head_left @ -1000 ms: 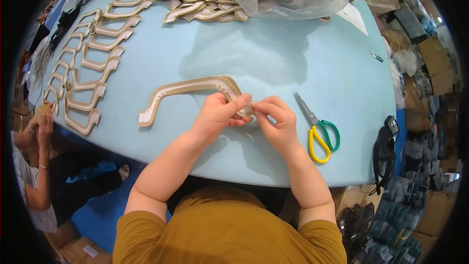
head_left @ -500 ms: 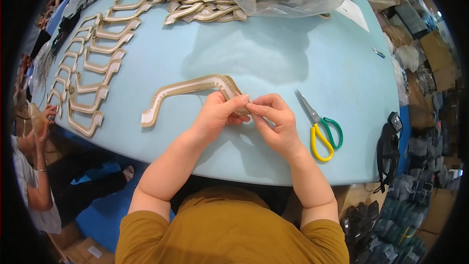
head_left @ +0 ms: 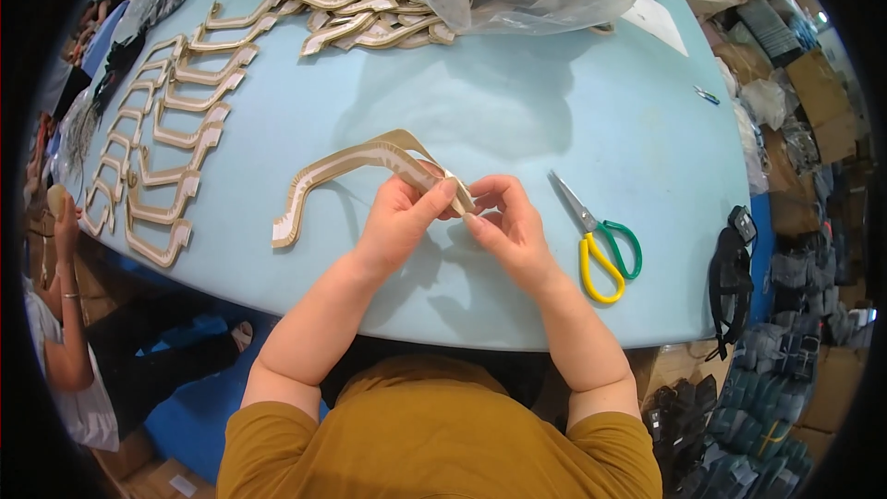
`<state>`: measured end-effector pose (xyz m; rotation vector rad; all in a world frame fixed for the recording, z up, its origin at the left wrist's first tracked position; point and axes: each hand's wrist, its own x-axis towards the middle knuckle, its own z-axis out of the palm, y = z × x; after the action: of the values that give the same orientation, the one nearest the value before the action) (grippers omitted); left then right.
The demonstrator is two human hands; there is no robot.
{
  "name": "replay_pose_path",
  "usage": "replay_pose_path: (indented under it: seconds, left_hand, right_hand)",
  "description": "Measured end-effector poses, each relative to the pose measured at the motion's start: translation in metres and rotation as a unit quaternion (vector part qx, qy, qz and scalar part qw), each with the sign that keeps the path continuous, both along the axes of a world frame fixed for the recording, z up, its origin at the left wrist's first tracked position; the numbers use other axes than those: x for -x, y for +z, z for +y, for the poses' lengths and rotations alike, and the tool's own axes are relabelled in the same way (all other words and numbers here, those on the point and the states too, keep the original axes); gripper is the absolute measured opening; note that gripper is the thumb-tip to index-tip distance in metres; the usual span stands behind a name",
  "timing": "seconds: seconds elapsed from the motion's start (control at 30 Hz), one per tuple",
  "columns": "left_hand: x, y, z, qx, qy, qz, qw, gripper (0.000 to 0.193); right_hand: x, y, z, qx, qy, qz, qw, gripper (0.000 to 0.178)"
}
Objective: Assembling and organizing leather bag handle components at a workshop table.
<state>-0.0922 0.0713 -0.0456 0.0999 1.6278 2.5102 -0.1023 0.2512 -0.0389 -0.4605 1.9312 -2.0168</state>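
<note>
A bent tan strip (head_left: 323,169) with a white band along its middle stretches leftward over the table from my hands. My left hand (head_left: 404,219) is closed on it near its right end, thumb on top. My right hand (head_left: 506,225) pinches the tip of that end between thumb and fingers. There the strip is turned partly on its side, and a pale edge shows above my left fingers. My fingers hide part of this end. To the right of my right hand lie scissors (head_left: 591,222) with one yellow and one green handle, blades pointing away from me.
Similar bent strips (head_left: 189,136) lie in rows at the left. More are heaped (head_left: 360,0) at the back beside a clear plastic bag (head_left: 554,0). Small snips (head_left: 707,94) and a black strap (head_left: 730,291) lie at the right. Another person's arm (head_left: 69,314) is at far left.
The strip's right part has been tilted and twisted, so its back edge now shows. My right hand has shifted slightly down, its fingers re-gripping the tip. The whole view has shifted a little.
</note>
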Motion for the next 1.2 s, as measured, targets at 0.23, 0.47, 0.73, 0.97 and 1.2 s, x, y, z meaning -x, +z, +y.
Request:
replay_pose_path:
  seconds: [0.23,0.47,0.73,0.97,1.2]
  left_hand:
    - [-0.002,0.0,0.004,-0.025,0.008,0.057,0.998,0.011]
    - [-0.002,-0.006,0.002,-0.061,0.052,0.02,0.997,0.01]
    - [-0.003,0.0,0.008,-0.06,0.019,0.008,0.998,0.011]
    - [-0.002,0.001,0.009,-0.088,-0.009,0.004,0.996,0.014]
    - [-0.005,0.0,0.015,-0.086,0.005,-0.035,0.996,0.015]
  right_hand:
    - [0.001,-0.006,0.001,-0.017,-0.01,0.026,0.999,0.04]
    - [-0.001,0.0,-0.001,-0.067,-0.013,0.008,0.998,0.035]
    - [0.0,0.002,-0.004,0.084,0.034,-0.15,0.985,0.029]
    - [0.0,-0.001,-0.005,0.07,0.009,-0.134,0.988,0.023]
    - [-0.006,-0.006,-0.008,0.052,-0.045,-0.057,0.996,0.015]
